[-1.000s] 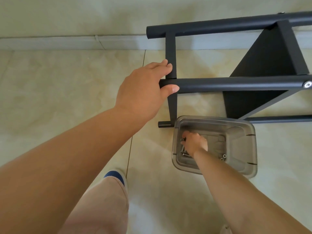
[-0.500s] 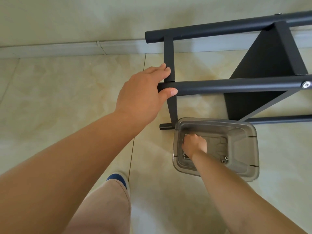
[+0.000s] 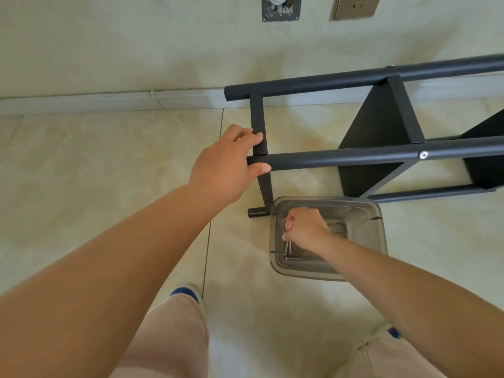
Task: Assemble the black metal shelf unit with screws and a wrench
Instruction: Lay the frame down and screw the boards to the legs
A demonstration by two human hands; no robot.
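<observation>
Screws lie in the clear bin beneath right-hand fingers pinching one; left hand grips the shelf frame.

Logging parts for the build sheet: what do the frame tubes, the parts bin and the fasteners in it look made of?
Frame tubes: likely metal, matte black coat; even dull sheen, a bright screw head set in one.
Parts bin: smoky translucent plastic; the floor shows through its walls.
Fasteners: bright silvery metal, probably plated steel; shiny shafts. The right hand pinches some.

One shelf unit, perhaps three screws.
</observation>
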